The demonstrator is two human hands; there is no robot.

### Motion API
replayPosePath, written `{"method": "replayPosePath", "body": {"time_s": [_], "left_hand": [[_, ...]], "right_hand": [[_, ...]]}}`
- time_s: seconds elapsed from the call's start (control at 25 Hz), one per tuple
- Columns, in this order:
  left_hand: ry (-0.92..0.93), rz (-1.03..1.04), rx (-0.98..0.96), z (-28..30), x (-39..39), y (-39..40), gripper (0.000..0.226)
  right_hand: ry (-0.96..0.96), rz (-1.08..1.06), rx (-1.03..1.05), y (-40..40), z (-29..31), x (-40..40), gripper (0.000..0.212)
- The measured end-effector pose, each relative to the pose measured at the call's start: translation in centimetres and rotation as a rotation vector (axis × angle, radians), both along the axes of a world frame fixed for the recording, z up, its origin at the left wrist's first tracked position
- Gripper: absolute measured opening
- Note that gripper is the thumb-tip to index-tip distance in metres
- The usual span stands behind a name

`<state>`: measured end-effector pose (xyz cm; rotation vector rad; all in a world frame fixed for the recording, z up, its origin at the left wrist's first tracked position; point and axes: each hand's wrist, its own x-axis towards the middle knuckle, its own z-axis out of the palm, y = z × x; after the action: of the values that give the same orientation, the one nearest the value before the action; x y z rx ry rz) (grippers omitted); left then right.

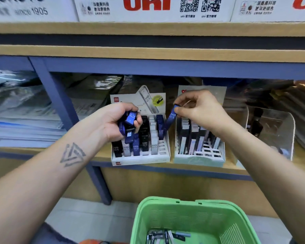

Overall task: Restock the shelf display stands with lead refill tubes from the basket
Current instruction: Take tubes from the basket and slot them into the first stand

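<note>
Black, white and blue lead refill tubes are being held in rows by the white display stand [141,159] at the shelf's [183,169] front edge; a few more are lying in the green basket [192,213]. A bunch of tubes [129,124] is being gripped in the left hand [116,120], while one blue tube [170,120] is being pinched at its cap by the right hand [197,110] over the stand's right column.

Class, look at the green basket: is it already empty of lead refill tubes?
No: several tubes lie on the bottom of the green basket.

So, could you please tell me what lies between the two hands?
In the head view, the white display stand with upright tubes lies between the left hand and right hand.
</note>
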<state>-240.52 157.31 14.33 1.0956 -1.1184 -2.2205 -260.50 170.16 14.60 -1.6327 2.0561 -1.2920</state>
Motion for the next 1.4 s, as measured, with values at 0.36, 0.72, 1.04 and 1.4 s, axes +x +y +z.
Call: {"method": "replayPosePath", "body": {"time_s": [0.36, 0.72, 1.04, 1.4], "left_hand": [[0.013, -0.023, -0.01, 0.1, 0.2, -0.4, 0.008], [0.002, -0.04, -0.042, -0.1, 0.5, -0.1, 0.007], [-0.007, -0.048, -0.003, -0.3, -0.1, 0.6, 0.005], [-0.002, -0.154, -0.02, -0.6, -0.6, 2.5, 0.015]], "right_hand": [[0.576, 0.014, 0.194, -4.1, -4.0, 2.2, 0.013], [0.543, 0.038, 0.275, -4.6, -4.0, 2.6, 0.015], [0.83, -0.064, 0.263, -5.3, -5.1, 2.8, 0.017], [-0.728, 0.167, 0.202, -3.6, -1.4, 4.2, 0.009]]}}
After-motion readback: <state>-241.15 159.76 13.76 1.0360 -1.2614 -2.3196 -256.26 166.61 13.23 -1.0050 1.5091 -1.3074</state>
